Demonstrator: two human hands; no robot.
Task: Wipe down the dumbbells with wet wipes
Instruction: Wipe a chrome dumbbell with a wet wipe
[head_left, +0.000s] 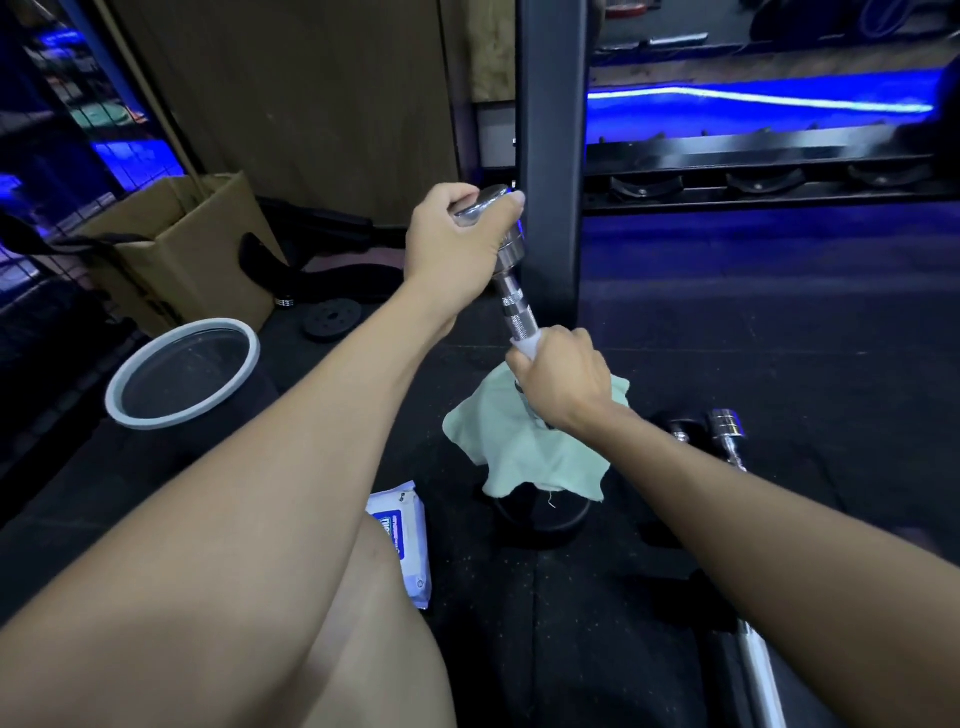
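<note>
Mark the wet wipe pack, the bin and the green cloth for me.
wet wipe pack (400, 540): head view, printed top face.
bin (117, 379): head view, pale rim's left side.
green cloth (535, 457): head view, centre fold.

Chrome dumbbell (511, 291) upright — white wet wipe (525, 347) wrapped around its knurled handle

You're working in a dim room; the brightest source is a blue light strip (758, 98) at two o'clock, washing the floor (753, 322) beneath it blue. More blue glows at nine o'clock. The chrome dumbbell (511, 291) catches small glints. Wide-angle distortion bends your edges, and the corners go soft and dark.
</note>
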